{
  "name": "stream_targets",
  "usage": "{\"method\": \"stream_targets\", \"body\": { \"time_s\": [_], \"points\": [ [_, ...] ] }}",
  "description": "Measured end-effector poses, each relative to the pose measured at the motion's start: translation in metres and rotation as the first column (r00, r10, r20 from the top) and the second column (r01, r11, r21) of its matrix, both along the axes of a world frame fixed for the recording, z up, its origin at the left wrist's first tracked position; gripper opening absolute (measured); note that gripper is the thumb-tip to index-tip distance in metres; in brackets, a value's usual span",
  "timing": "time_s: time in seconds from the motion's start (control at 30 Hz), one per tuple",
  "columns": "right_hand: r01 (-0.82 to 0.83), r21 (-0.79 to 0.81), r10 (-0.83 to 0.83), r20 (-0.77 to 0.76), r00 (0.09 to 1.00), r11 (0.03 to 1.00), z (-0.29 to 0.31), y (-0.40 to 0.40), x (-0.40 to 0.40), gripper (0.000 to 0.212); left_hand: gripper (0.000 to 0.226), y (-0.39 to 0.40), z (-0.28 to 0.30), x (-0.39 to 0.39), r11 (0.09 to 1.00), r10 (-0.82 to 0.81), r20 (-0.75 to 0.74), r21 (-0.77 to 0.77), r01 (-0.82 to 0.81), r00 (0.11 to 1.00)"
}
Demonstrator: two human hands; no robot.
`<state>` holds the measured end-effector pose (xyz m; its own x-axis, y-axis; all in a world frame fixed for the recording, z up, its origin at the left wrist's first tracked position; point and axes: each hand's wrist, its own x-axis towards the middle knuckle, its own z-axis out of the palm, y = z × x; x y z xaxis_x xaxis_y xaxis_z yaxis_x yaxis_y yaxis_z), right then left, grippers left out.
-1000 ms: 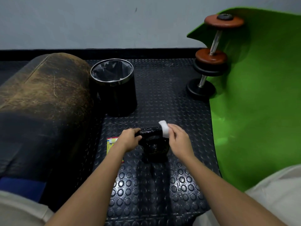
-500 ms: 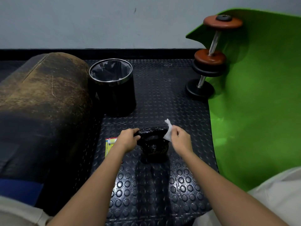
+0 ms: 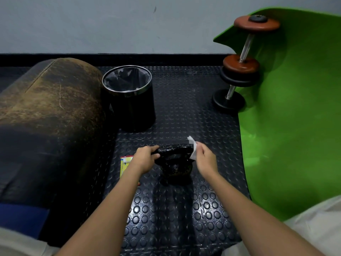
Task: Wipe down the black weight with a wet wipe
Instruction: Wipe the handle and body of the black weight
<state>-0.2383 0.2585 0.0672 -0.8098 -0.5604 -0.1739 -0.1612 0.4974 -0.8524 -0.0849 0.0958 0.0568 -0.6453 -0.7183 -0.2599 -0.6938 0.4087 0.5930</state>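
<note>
A glossy black weight (image 3: 175,162), shaped like a kettlebell, stands on the studded black floor mat (image 3: 177,215) in the middle of the head view. My left hand (image 3: 146,157) grips the left end of its handle. My right hand (image 3: 203,157) pinches a white wet wipe (image 3: 192,149) at the handle's right end. The wipe's upper corner sticks up free, and its lower part lies against the handle.
A black bin (image 3: 132,97) with a liner stands behind the weight. A worn brown padded roll (image 3: 48,115) fills the left. A yellow wipe packet (image 3: 125,164) lies under my left wrist. A dumbbell (image 3: 241,65) leans on a green mat (image 3: 295,117) at right.
My right hand slid the wipe from on top of the handle's right part out to its right end, and the wipe unfolded upward. My left hand kept its grip.
</note>
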Motion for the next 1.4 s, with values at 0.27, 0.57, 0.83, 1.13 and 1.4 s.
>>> {"method": "stream_targets", "body": {
  "time_s": [0.27, 0.57, 0.83, 1.13, 1.4],
  "points": [
    [-0.129, -0.033, 0.122, -0.159, 0.98, 0.991, 0.005, -0.011, 0.011, 0.048, 0.046, 0.0, 0.001, 0.001, 1.0, -0.002, 0.017, 0.006, 0.002, 1.0],
    [0.024, -0.029, -0.025, -0.033, 0.999, 0.999, -0.005, -0.005, -0.004, 0.035, 0.046, 0.004, 0.001, 0.002, 1.0, 0.004, -0.017, 0.008, -0.004, 1.0],
    [-0.149, 0.111, 0.177, -0.318, 0.931, 0.983, 0.007, -0.022, 0.007, 0.032, 0.046, 0.005, 0.005, 0.003, 1.0, 0.011, -0.015, 0.013, -0.011, 1.0],
    [-0.009, -0.038, 0.006, -0.082, 0.997, 0.999, -0.007, 0.0, 0.002, 0.036, 0.046, 0.008, 0.007, 0.002, 1.0, 0.018, -0.012, 0.015, -0.018, 1.0],
    [0.147, 0.136, -0.182, 0.308, 0.934, 0.98, 0.009, -0.023, -0.007, 0.04, 0.046, 0.008, 0.009, 0.002, 1.0, 0.008, -0.008, -0.001, -0.008, 1.0]
  ]
}}
